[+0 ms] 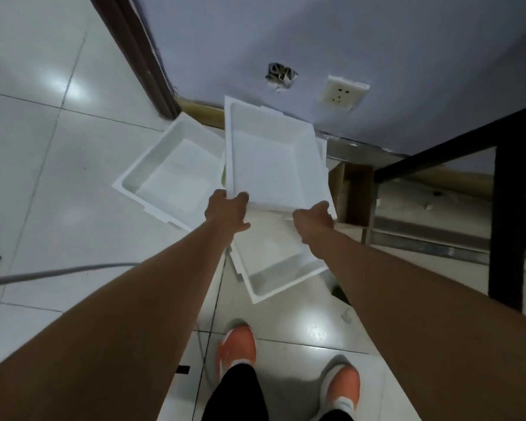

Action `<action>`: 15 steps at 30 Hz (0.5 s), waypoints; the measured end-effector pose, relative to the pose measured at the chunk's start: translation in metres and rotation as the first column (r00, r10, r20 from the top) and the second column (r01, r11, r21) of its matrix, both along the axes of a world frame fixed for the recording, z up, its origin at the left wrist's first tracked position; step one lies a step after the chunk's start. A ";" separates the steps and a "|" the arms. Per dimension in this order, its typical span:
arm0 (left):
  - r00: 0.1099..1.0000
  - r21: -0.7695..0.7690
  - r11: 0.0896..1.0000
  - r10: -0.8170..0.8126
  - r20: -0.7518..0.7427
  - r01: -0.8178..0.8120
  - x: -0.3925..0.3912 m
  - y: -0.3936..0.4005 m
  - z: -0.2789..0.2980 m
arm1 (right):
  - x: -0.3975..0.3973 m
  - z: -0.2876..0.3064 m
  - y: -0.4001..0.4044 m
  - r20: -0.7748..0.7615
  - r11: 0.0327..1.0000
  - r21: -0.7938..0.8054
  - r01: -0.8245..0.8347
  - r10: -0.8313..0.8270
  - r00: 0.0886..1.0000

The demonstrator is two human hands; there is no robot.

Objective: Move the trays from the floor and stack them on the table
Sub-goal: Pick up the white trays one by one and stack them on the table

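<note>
Partly hidden, a floor tray [274,268] lies beneath the held tray [274,159].

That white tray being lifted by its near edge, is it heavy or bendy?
Probably light: the tray is held out by one edge, left hand and right hand each in a pinching grip. Likely stiff, since it juts forward without visible sagging. It looks like foam, so perhaps easily dented.

A wall socket [343,94] sits on the purple wall [377,41]; a grey hose [58,272] crosses the tiled floor's [43,147] left edge.
</note>
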State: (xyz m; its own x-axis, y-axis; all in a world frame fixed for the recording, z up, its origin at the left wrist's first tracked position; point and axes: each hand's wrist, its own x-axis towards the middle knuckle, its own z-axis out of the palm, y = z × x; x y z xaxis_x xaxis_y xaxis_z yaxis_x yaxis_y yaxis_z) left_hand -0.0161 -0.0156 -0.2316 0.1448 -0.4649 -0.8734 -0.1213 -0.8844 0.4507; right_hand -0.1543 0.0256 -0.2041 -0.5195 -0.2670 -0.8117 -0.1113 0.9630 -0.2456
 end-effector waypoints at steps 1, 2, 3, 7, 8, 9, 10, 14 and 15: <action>1.000 0.026 1.000 0.016 0.000 -0.016 0.002 0.000 -0.004 | 0.002 -0.001 0.003 0.025 0.998 -0.015 0.059 -0.059 0.998; 1.000 0.040 0.999 0.012 -0.001 -0.012 0.004 -0.001 -0.005 | 0.002 -0.002 0.006 0.039 0.990 -0.032 0.136 -0.134 0.990; 1.000 0.044 0.999 -0.016 -0.003 0.016 0.006 -0.002 -0.006 | 0.002 0.000 0.007 0.044 0.977 -0.041 0.208 -0.206 0.978; 0.992 -0.002 0.995 -0.100 0.073 0.100 0.018 -0.008 0.012 | -0.001 0.022 0.007 0.035 0.938 -0.082 0.336 -0.335 0.942; 0.986 -0.016 0.993 -0.112 0.122 0.115 0.022 -0.009 0.018 | -0.002 0.030 0.006 0.023 0.929 -0.092 0.358 -0.358 0.933; 0.981 -0.033 0.993 -0.110 0.161 0.116 0.026 -0.009 0.028 | -0.003 0.039 0.004 -0.008 0.930 -0.090 0.356 -0.358 0.934; 0.978 -0.058 0.993 -0.093 0.187 0.106 0.030 -0.007 0.039 | -0.004 0.046 0.002 -0.058 0.941 -0.080 0.328 -0.333 0.941; 0.984 -0.103 0.995 0.026 0.176 -0.007 0.057 0.008 0.080 | -0.005 0.081 -0.002 -0.133 0.962 -0.091 0.257 -0.267 0.954; 0.989 -0.098 0.994 0.053 0.136 -0.040 0.065 0.011 0.091 | -0.004 0.091 -0.002 -0.118 0.967 -0.095 0.235 -0.246 0.962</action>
